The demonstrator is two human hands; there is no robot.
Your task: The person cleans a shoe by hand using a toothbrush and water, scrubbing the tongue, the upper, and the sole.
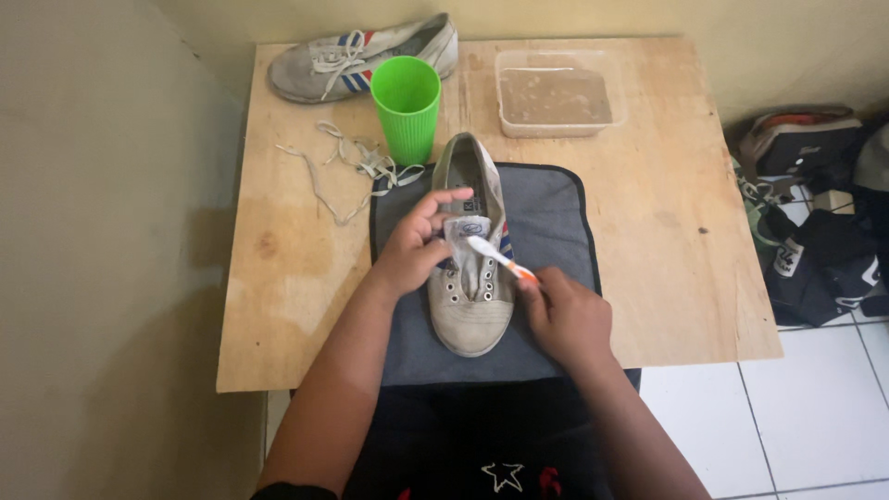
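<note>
Two hands — left (414,252) pinching tongue (466,228), right (567,313) gripping toothbrush (500,257).

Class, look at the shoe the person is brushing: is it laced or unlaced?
Unlaced. The shoe shows bare eyelets, and a loose lace lies on the table beside the green cup.

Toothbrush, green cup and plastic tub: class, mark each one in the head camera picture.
Toothbrush (498,256), head view: on the white neck, above the shoe's tongue.
Green cup (406,111), head view: on its ribbed outer wall.
Plastic tub (516,126), head view: on its front wall below the murky water.
</note>
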